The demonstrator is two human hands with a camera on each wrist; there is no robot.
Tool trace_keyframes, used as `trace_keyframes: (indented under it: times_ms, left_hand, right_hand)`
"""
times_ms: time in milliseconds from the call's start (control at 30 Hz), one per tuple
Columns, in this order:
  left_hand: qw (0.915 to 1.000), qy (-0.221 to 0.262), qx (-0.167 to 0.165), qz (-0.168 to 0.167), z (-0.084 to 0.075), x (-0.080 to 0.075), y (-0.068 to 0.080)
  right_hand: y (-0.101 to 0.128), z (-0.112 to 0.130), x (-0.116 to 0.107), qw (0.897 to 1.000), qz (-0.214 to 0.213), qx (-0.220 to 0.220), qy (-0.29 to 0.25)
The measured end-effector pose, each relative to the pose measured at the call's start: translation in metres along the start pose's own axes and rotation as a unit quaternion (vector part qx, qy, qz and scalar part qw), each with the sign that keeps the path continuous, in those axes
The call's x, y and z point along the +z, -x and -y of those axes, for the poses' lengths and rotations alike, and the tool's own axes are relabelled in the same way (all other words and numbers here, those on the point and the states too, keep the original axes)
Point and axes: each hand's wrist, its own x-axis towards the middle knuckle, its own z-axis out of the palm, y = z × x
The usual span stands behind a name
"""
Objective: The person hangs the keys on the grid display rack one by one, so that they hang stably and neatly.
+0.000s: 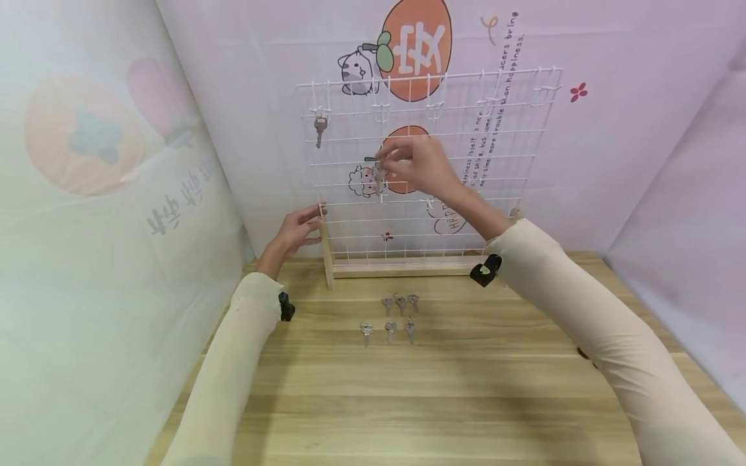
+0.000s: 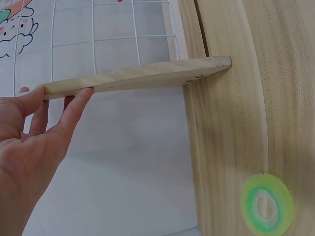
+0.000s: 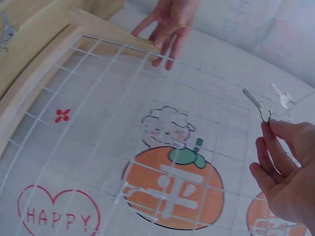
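Note:
A white wire grid rack [image 1: 513, 123] stands upright in a wooden base [image 1: 402, 265] at the back of the table. My right hand [image 1: 416, 165] is raised in front of the grid and pinches a silver key [image 3: 257, 104] by its ring end. My left hand [image 1: 294, 232] rests with straight fingers on the rack's left wooden post [image 2: 133, 78]. Another key [image 1: 319, 127] hangs from a hook at the grid's top left. Several more keys [image 1: 390, 317] lie on the table in two rows in front of the rack.
The wooden table [image 1: 466, 401] is enclosed by printed fabric walls at the left, back and right. Empty white hooks [image 1: 432, 110] line the grid's top row. A green tape roll [image 2: 266, 204] lies on the table near the left wall.

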Motion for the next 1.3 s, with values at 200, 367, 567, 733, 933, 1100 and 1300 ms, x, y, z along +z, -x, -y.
trace_keyframes:
  times_ms: [200, 367, 567, 733, 933, 1100, 1300]
  left_hand:
    - [0.9999, 0.002, 0.005, 0.009, -0.003, 0.001, 0.002]
    - [0.9999, 0.007, 0.014, 0.007, 0.002, 0.000, 0.000]
    - [1.0000, 0.003, 0.007, -0.001, 0.001, 0.003, 0.003]
    - [0.9999, -0.004, 0.015, 0.000, 0.000, 0.002, 0.005]
    - [0.9998, 0.003, 0.016, 0.005, 0.000, 0.003, 0.005]
    - [0.9999, 0.010, 0.010, 0.006, 0.001, 0.003, 0.003]
    - [0.9999, 0.005, 0.011, -0.001, 0.002, 0.002, 0.003]
  right_hand:
    - [-0.018, 0.014, -0.021, 0.998, -0.041, 0.050, -0.002]
    - [-0.032, 0.025, -0.028, 0.994, -0.083, 0.076, -0.005]
    - [-0.040, 0.031, -0.031, 0.990, -0.106, 0.093, 0.006]
    - [-0.044, 0.031, -0.032, 0.988, -0.105, 0.115, 0.009]
    - [-0.045, 0.027, -0.032, 0.986, -0.097, 0.135, 0.018]
    - [-0.046, 0.027, -0.033, 0.987, -0.105, 0.120, 0.013]
    - [-0.049, 0.032, -0.033, 0.987, -0.109, 0.118, 0.011]
